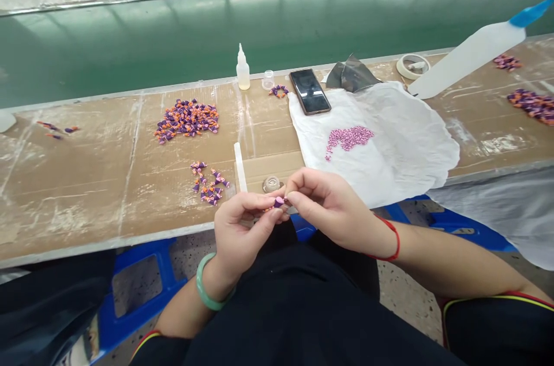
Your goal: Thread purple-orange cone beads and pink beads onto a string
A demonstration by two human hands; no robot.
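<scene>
Dark shirt [298, 311] nearest. Left hand [240, 230] pinches 1 small purple-and-pink piece [279, 202] near front edge of table [95, 181]; right hand [333, 210] beside it, thumb and forefinger pressed together, contents unclear. Clear jar [272, 183] just beyond.

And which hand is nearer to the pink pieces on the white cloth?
Right. The right hand is below the pink pieces in the picture; the left hand is farther off, below and to the left.

The white cloth [402, 135] looks matt, the phone [310, 92] glossy, the small purple piece [279, 202] perhaps smooth plastic.
</scene>
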